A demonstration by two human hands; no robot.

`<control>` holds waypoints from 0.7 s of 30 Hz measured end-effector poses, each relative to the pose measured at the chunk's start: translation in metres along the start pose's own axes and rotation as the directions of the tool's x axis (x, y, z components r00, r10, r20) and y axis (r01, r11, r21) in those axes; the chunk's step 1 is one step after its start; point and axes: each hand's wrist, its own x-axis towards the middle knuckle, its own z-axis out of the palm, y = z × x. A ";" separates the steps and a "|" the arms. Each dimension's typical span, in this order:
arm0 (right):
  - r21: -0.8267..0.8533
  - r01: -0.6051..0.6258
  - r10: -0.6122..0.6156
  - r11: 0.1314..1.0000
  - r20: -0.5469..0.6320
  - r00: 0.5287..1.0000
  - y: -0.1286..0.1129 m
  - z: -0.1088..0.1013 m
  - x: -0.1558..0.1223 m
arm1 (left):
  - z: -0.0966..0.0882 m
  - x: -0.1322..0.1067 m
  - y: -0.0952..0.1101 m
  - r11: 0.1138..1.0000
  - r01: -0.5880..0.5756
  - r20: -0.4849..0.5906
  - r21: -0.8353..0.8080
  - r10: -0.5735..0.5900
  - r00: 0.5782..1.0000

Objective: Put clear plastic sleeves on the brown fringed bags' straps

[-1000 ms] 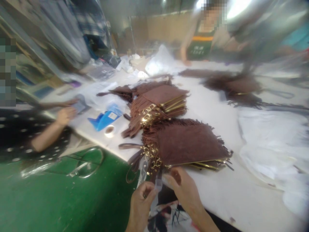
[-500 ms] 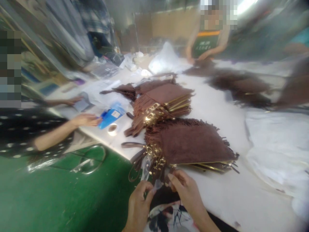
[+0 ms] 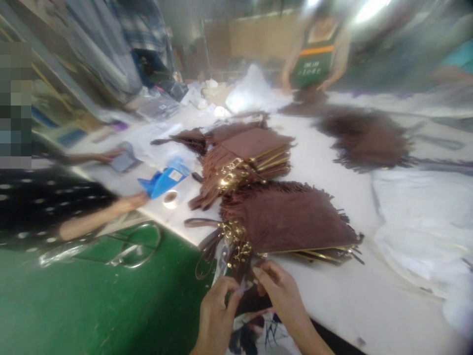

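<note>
At the table's near edge, my left hand pinches a small strip of clear plastic between thumb and fingertips. Close beside it, my right hand is closed in a pinch just below the gold clasps; what lies in its fingertips is too small and blurred to make out. Just beyond both hands lies a stack of brown fringed pouches with gold zippers. Gold clasps and brown wrist straps bunch at its left end, hanging over the edge.
A second pouch stack lies behind. Left of it are a tape roll and a blue packet, with a co-worker's hand beside it. White cloth covers the right side. Another person stands at the far side by brown pieces.
My left hand has shifted slightly right, nearer my right hand. The left co-worker's near hand has moved down and back. A brown piece at far right has gone from view.
</note>
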 end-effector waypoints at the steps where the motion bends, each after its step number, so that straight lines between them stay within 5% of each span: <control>1: 0.005 0.004 -0.004 1.000 0.002 1.000 0.000 0.001 0.000 | 0.000 0.000 0.000 1.000 -0.007 -0.009 0.001 0.007 1.000; 6: -0.005 0.019 -0.019 1.000 0.034 0.999 0.002 0.000 0.000 | 0.006 0.003 0.003 0.990 0.086 -0.051 -0.111 -0.092 0.994; 10: -0.087 0.056 -0.053 0.995 0.040 0.998 0.003 -0.006 -0.001 | 0.017 0.008 0.003 0.906 0.259 0.030 -0.336 -0.264 0.964; 14: -0.143 0.099 -0.091 0.985 0.060 0.994 0.002 -0.013 -0.002 | 0.025 0.011 0.001 0.817 0.298 0.079 -0.493 -0.299 0.951; 21: 0.079 0.003 -0.013 0.997 0.126 0.992 0.016 -0.016 -0.011 | 0.033 0.016 0.010 0.659 0.392 0.188 -0.641 -0.361 0.914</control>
